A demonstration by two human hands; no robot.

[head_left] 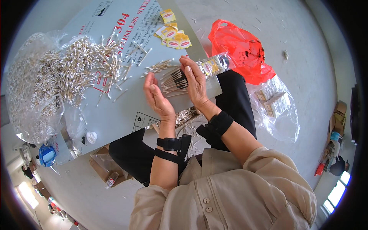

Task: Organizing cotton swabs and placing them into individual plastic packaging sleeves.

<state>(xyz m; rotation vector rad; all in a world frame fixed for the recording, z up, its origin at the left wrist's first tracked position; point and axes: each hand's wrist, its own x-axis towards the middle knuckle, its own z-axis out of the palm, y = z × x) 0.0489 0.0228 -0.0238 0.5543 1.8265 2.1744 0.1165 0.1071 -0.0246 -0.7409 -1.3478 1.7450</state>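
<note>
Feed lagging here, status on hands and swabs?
Left hand open, edge against swab bundle. Right hand presses bundle, clear sleeve at fingertips. Loose swab pile left, apart.

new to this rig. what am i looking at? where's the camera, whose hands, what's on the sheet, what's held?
There is no machine here: a person works with bare hands. The single picture comes from a fisheye camera worn on the person's head, looking down, so straight edges bend near the rim. The left hand is open, edge-on, against the ends of a bundle of cotton swabs. The right hand rests over that bundle, which runs into a clear packet. On the grey sheet lie a big loose swab pile and yellow labels. A red plastic bag lies beside it.
</note>
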